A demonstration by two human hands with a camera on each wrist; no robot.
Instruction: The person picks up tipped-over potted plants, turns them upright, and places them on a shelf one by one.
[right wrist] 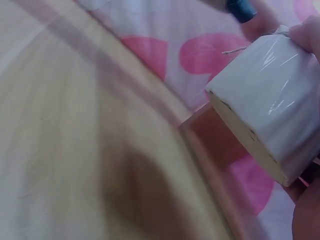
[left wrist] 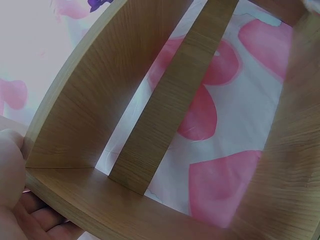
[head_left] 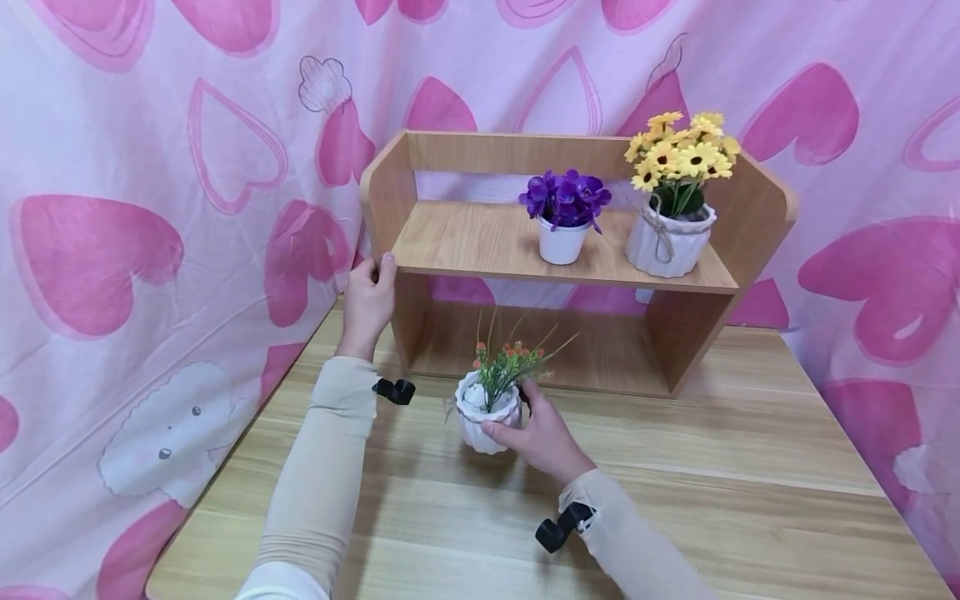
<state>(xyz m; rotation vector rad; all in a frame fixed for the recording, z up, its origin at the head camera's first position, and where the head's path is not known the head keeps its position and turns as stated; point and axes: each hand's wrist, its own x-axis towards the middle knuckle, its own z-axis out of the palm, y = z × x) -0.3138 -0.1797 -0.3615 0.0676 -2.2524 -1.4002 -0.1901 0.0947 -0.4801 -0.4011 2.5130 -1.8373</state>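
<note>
My right hand (head_left: 546, 429) grips a white ceramic pot (head_left: 483, 427) by its right side, thumb in front. Thin grass and small orange flowers (head_left: 510, 360) rise from the pot. The right wrist view shows the white pot (right wrist: 272, 95) tilted in frame, its pale base (right wrist: 250, 140) lifted off the table. My left hand (head_left: 367, 304) holds the left side of a two-tier wooden shelf (head_left: 480, 237), thumb at the front edge. In the left wrist view, curled fingers (left wrist: 42, 217) reach around the outside of the wooden side panel.
On the upper tier stand a purple-flowered plant (head_left: 562, 242) in a small white pot and a yellow-flowered plant (head_left: 670, 242) in a larger white pot tied with twine. The wooden table (head_left: 675, 467) meets a pink heart-patterned curtain (head_left: 225, 100) at the back and sides.
</note>
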